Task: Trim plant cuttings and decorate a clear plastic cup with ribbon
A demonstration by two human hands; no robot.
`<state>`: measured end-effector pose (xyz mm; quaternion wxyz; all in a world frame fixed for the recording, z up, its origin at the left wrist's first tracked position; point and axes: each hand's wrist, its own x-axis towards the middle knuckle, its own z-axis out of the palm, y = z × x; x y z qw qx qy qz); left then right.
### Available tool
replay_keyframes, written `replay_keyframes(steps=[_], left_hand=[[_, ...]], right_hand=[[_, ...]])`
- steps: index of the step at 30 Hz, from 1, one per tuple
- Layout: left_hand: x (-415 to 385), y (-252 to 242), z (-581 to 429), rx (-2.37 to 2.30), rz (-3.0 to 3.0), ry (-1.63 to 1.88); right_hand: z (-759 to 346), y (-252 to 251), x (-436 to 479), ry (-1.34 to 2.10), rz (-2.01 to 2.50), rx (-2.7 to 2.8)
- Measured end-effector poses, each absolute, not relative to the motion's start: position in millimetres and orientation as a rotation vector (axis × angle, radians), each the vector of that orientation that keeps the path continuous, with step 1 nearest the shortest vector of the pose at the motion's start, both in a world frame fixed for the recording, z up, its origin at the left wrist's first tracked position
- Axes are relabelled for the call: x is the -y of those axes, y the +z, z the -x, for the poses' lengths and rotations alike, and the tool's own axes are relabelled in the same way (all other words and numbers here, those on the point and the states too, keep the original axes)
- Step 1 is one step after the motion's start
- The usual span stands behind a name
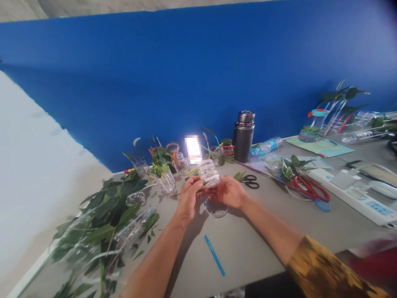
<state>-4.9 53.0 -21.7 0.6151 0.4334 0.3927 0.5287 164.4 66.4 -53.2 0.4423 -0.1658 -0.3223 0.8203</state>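
Note:
Between my two hands is a clear, ribbed piece of a plastic bottle (pixel 209 171), raised above the table. My left hand (pixel 190 198) grips its lower left side, with the thumb across the front. My right hand (pixel 232 192) closes on the lower right side, its fingers curled beneath the plastic. A thin clear plastic ring (pixel 217 216) lies on the table just below the hands. Closer to me is a blue straw (pixel 214 255). Black-handled scissors (pixel 252 182) rest to the right of my right hand.
Leafy cuttings (pixel 105 215) and clear plastic scraps spread across the left. Cut bottles with leaves and straws (pixel 166 180) stand by the blue wall. A dark thermos (pixel 243 138), red-handled scissors (pixel 310 189) and a white power strip (pixel 359 198) are to the right.

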Motion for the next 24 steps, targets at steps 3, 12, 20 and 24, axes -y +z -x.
replay_keyframes(steps=[3,12,20,24], left_hand=[[-54.1,-22.9,4.5,-0.870,-0.994,1.216],[-54.9,-24.1,4.5,-0.897,-0.992,1.350],[-51.5,-15.7,4.3,-0.932,-1.115,1.404],[-50.0,-11.4,6.2,-0.959,-1.093,1.392]], right_hand=[[-163.0,-56.6,-66.7,2.057,0.440,0.829],[-160.5,-52.8,-64.2,1.805,0.561,0.934],[-158.7,-50.3,-60.0,1.809,0.498,0.940],[-156.3,-46.6,-54.8,1.708,0.563,0.982]])
